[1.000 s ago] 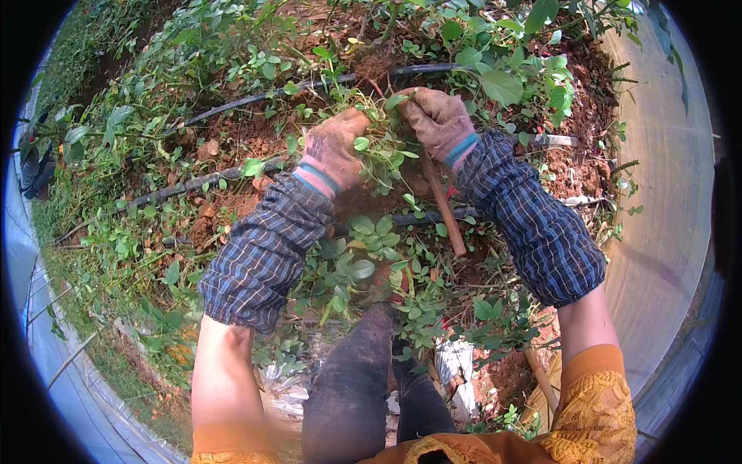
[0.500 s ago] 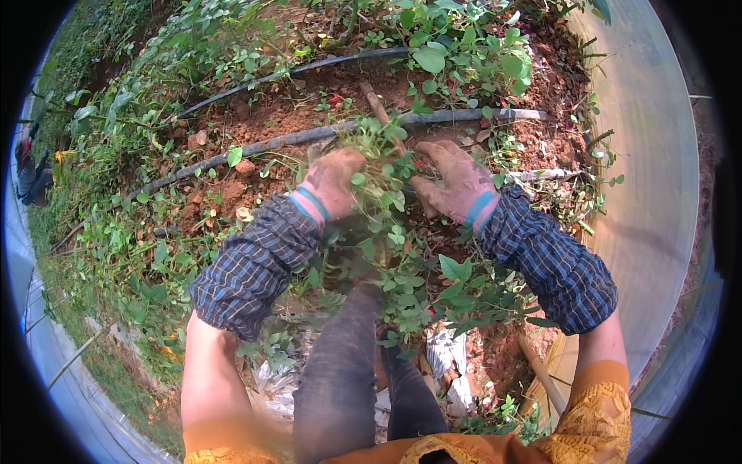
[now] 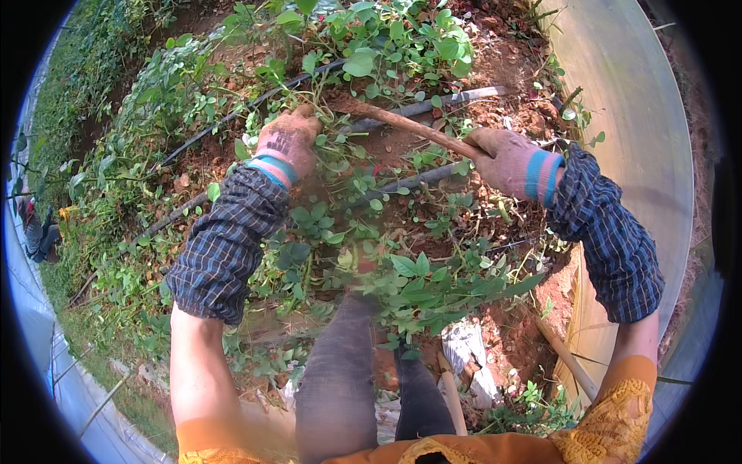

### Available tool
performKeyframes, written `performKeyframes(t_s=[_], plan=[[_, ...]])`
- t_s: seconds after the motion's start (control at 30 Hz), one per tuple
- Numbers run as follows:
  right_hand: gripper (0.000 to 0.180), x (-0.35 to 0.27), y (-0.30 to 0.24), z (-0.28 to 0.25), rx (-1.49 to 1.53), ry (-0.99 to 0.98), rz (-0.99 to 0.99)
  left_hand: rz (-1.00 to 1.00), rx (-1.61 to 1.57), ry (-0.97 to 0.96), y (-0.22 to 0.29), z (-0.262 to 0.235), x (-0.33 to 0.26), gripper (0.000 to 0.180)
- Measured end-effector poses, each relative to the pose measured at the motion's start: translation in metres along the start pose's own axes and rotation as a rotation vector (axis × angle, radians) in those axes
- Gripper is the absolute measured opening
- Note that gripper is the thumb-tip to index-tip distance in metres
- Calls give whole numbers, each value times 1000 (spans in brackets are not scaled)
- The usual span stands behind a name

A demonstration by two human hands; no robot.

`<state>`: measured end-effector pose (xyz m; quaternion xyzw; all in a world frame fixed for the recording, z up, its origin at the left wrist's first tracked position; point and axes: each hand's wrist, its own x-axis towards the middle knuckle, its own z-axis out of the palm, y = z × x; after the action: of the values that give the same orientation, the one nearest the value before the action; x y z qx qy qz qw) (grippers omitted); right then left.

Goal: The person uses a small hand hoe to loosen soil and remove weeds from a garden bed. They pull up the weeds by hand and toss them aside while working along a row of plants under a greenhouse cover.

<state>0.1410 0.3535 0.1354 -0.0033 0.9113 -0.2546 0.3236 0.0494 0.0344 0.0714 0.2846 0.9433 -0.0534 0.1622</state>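
My left hand (image 3: 290,143), in a soiled knit glove, has its fingers curled round a bunch of green weeds (image 3: 334,147) left of centre. Leafy stems trail from it toward my legs. On the right, my gloved right hand (image 3: 506,161) is closed round the near end of a wooden handle (image 3: 421,127). That handle slants up and left to the weeds beside my left hand. Its far end is soil-coloured among the leaves, so I cannot tell what tool head it carries. Low leafy plants (image 3: 425,290) grow between my arms, in front of my legs.
Dark hoses (image 3: 464,96) cross the reddish soil. A translucent plastic sheet (image 3: 626,116) curves along the right side. Near my legs lie crumpled white plastic (image 3: 464,348) and a wooden pole (image 3: 568,359). Another person (image 3: 39,232) is at the far left edge.
My hands have moved apart. The left went up and left with the weeds; the right moved right and now holds the wooden handle raised across the hoses.
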Motion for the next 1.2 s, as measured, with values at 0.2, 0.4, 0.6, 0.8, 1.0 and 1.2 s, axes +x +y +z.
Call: performKeyframes(t_s=[0.2, 0.4, 0.6, 0.8, 1.0, 1.2], plan=[[26, -130, 65, -19, 146, 215, 356, 322, 79, -75, 89, -18, 84, 25], [27, -87, 103, 4, -53, 451, 79, -288, -133, 50, 65, 18, 137, 37], [37, 5, 80, 4, -22, 172, 214, -189, -122, 97, 26, 25, 145, 29], [26, 64, 32, 14, -113, 252, -72, 32, 122, 133, 11, 16, 127, 28], [32, -16, 91, 33, -203, 232, -210, -180, 21, -228, 8, 23, 25, 44], [32, -102, 98, 6, -66, 261, 322, -381, -265, -130, 16, 35, 38, 39]])
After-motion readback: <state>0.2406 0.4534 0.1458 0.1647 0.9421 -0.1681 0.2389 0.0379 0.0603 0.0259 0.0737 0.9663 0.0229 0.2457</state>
